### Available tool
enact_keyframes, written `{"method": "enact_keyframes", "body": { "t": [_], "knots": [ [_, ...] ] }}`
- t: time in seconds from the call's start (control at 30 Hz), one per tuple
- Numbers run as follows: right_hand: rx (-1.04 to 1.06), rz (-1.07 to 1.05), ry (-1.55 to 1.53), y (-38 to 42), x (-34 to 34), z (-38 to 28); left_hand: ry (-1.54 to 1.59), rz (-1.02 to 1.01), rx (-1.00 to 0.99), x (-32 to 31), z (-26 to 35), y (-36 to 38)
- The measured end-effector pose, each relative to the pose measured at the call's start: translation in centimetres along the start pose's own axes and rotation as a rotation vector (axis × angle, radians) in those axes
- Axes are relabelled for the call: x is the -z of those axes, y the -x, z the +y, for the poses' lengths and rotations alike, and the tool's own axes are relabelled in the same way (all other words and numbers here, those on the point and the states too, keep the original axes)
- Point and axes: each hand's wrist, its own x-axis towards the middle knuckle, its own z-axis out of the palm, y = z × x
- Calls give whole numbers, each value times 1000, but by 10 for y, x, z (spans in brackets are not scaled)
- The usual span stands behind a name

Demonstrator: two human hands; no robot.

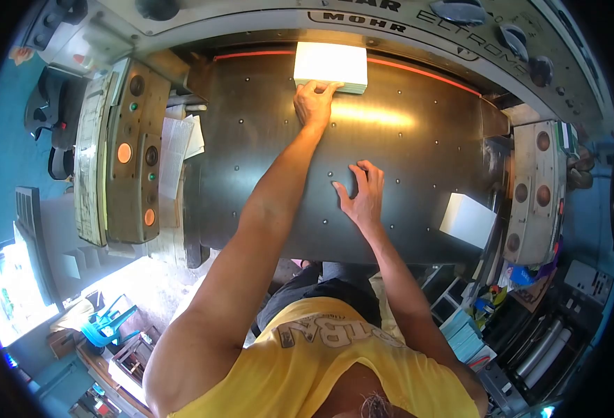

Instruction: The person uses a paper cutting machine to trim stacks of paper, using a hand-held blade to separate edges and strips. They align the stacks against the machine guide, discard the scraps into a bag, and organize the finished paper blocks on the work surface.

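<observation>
A thick stack of white paper [330,64] lies at the back of the dark metal table [272,153], under the machine's front beam. My left hand [314,103] is at the stack's near left edge, its fingers bent and pressed together against the paper. Over the middle of the table is my right hand [364,191], thumb and fingers apart and nothing between them. A white block [468,220], like another paper stack, sits near the front right corner of the table.
The machine's beam [390,21] spans the back. Side panels with buttons stand left [137,153] and right [532,191]. Loose sheets [175,155] lie by the left panel. A blue stool [110,322] is at lower left, and rollers [543,355] are at lower right.
</observation>
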Motion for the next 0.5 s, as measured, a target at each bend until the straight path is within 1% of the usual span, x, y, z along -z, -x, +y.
{"method": "enact_keyframes", "body": {
  "t": [0.1,0.2,0.3,0.33,0.4,0.43,0.47,0.5],
  "knots": [
    [3,15,-6,1,0,-1,-21,-53,41,0,-3,-3],
    [16,49,-100,5,2,5,108,-321,108,9,-16,-15],
    [66,87,-176,35,29,3,128,-538,-154,48,-20,-9],
    [83,98,-190,53,46,2,20,-700,-209,86,-5,4],
    [190,79,-83,103,87,10,-254,-828,-459,157,-5,44],
    [212,74,-18,123,105,24,-127,-834,-622,197,-10,71],
    [211,70,63,152,125,38,-249,-827,-756,240,-5,100],
    [181,52,160,194,150,43,-339,-877,-726,280,-7,129]
  ]
}}
